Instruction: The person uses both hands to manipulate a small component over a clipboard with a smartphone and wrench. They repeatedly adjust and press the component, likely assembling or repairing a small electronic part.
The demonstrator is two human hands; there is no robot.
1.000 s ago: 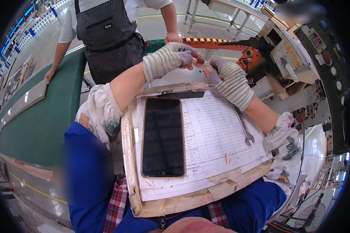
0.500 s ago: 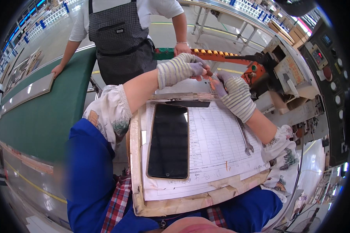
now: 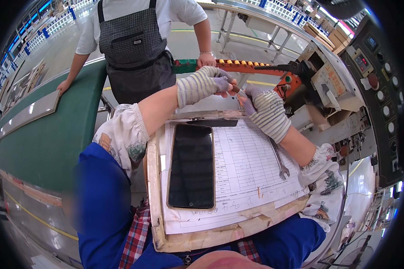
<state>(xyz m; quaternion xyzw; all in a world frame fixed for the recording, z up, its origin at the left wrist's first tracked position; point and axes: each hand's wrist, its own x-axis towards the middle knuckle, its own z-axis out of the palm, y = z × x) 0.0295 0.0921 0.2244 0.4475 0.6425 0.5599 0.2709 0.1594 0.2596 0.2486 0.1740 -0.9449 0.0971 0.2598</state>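
Observation:
Both of my hands wear striped knit gloves with bare fingertips and meet just beyond the far edge of a paper-covered board (image 3: 155,197). My left hand (image 3: 204,86) pinches a short, dark brown stick-like piece (image 3: 233,90); its exact kind is too small to tell. Close against its tip, my right hand (image 3: 267,110) has its fingers curled inward. Whatever those fingers hold is mostly hidden. Below the hands lie printed sheets (image 3: 238,166), a black phone (image 3: 191,166) and, under my right wrist, an open-end wrench (image 3: 282,163).
Across from me stands a person in a dark checked apron (image 3: 137,49), one hand on a flat panel (image 3: 31,112) on the green table (image 3: 49,148). An orange roller rail (image 3: 242,66) runs behind my hands. A control panel (image 3: 381,94) stands at right.
My hands stay together and appear slightly further left in the view. The board, phone and wrench show a small shift left and down.

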